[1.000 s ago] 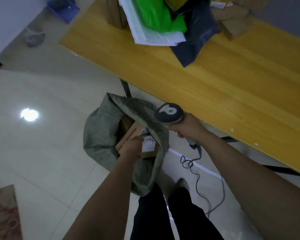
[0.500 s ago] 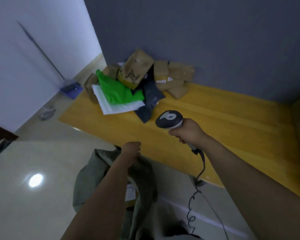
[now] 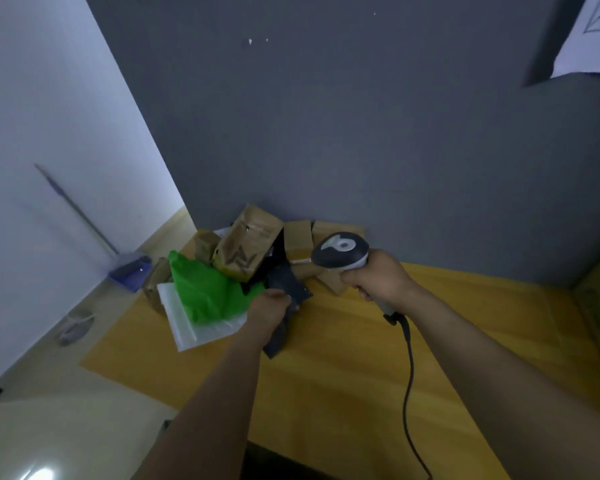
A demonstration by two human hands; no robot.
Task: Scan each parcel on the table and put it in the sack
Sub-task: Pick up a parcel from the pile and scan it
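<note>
Parcel in play: dark mailer [image 3: 286, 289], lying at the front of the pile on the yellow surface [image 3: 361, 375]. Left hand [image 3: 269, 308] is sitting on it, fingers curling onto the plastic. Reading as a grip, though it's a bit blurred. Right hand [image 3: 378, 282], just right of the mailer, is clamping the scanner [image 3: 340, 252] by its handle, with the cable [image 3: 410, 368] hanging toward the near edge.

Left of the mailer, a green bag [image 3: 205, 292] is lying over a clear-white mailer [image 3: 191, 323]. Behind the mailer, a brown paper bag [image 3: 245, 247] is leaning upright, with cardboard boxes [image 3: 297, 237] sitting against the wall.

Sack isn't showing in view. My read: this one isn't scanned yet, and a good half dozen parcels are waiting on the surface. Can't tell how many are already bagged.
</note>
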